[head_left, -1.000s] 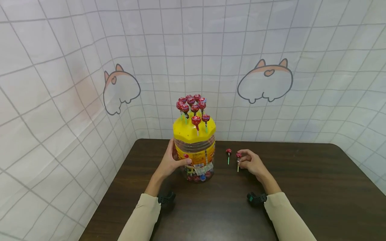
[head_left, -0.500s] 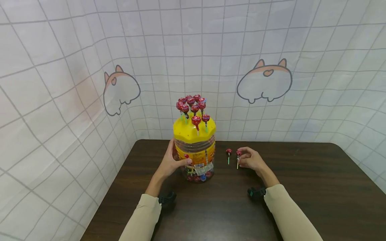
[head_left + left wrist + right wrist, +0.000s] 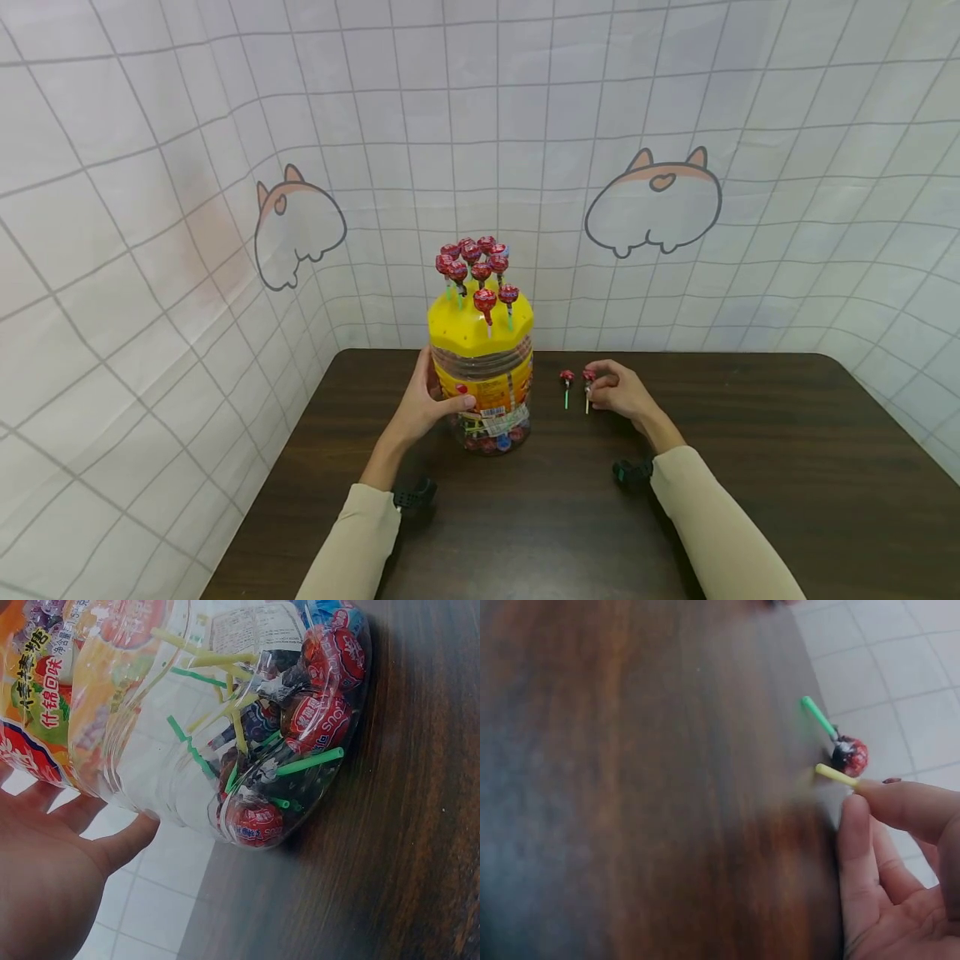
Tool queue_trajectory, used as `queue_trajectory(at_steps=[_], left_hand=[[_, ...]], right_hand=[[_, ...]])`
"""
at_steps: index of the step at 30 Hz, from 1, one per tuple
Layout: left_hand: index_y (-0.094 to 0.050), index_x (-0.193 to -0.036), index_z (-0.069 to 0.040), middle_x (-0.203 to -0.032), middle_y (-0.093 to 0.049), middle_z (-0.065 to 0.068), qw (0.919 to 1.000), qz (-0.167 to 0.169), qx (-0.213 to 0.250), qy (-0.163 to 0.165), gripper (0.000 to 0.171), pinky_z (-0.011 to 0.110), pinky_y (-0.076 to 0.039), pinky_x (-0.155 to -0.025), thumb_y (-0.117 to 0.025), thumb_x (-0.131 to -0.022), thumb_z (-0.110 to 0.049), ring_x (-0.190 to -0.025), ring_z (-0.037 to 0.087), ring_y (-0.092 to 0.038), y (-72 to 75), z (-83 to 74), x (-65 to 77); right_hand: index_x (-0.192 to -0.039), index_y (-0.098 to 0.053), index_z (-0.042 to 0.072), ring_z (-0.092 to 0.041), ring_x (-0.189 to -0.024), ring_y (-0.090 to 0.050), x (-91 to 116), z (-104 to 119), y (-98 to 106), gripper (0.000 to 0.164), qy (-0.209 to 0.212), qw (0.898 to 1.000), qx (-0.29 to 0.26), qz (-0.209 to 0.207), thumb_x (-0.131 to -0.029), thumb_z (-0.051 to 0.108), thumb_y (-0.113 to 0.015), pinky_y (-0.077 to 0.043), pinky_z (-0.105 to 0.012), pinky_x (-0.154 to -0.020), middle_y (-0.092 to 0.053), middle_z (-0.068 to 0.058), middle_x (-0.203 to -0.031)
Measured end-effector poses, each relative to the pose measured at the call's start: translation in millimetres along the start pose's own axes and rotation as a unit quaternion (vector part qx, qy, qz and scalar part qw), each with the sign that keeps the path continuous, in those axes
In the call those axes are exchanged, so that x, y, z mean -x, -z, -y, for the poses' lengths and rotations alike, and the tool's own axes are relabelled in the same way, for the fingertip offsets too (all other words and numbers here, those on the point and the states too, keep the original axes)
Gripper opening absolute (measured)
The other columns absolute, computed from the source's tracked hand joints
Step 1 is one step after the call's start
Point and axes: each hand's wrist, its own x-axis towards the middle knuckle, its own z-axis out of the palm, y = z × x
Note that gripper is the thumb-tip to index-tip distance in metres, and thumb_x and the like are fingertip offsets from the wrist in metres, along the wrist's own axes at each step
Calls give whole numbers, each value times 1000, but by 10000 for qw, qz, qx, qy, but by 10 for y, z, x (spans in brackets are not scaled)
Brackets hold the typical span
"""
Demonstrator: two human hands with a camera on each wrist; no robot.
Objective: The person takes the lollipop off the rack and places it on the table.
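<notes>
A clear plastic jar (image 3: 491,390) with a yellow lid (image 3: 467,333) stands upright on the table; several red-wrapped lollipops (image 3: 481,273) stick up out of the lid. My left hand (image 3: 417,407) grips the jar's left side, thumb across the front label. In the left wrist view, loose lollipops (image 3: 319,720) with green and yellow sticks lie at the jar's bottom. To the right of the jar, my right hand (image 3: 624,395) pinches a lollipop with a yellow stick (image 3: 835,775) between thumb and fingers, low over the table. Just left of it lies a green-stick lollipop (image 3: 567,377).
The dark wooden table (image 3: 525,525) has its back edge just beyond the jar and lollipops. A white gridded curtain (image 3: 517,150) with cartoon drawings surrounds the back and left side. A dark band (image 3: 632,472) sits at my right wrist.
My right hand has shifted slightly away from me and left with the yellow-stick lollipop, drawing level with the green-stick one. The left hand keeps its grip on the jar.
</notes>
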Motion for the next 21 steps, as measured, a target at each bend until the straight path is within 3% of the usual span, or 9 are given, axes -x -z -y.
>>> queue_trajectory(at_steps=[5, 21], left_hand=[[-18, -159, -36, -150, -46, 6, 10000, 15, -3, -57, 98, 53, -49, -109, -83, -87, -25, -133, 27, -55, 5, 9, 0], [-18, -159, -32, -151, -44, 7, 10000, -24, -95, -7, 95, 54, -44, -115, -81, -90, -20, -136, 27, -51, -1, -6, 8]], right_hand=[[-143, -49, -3, -13, -83, -69, -52, 19, -20, 50, 111, 9992, 388, -58, -95, -4, -64, -59, -28, -72, -69, -27, -106], [-133, -58, -2, -17, -73, -59, -157, 73, -38, 43, -53, 9906, 1354, -206, -91, -2, -70, -53, -29, -64, -63, -16, -98]])
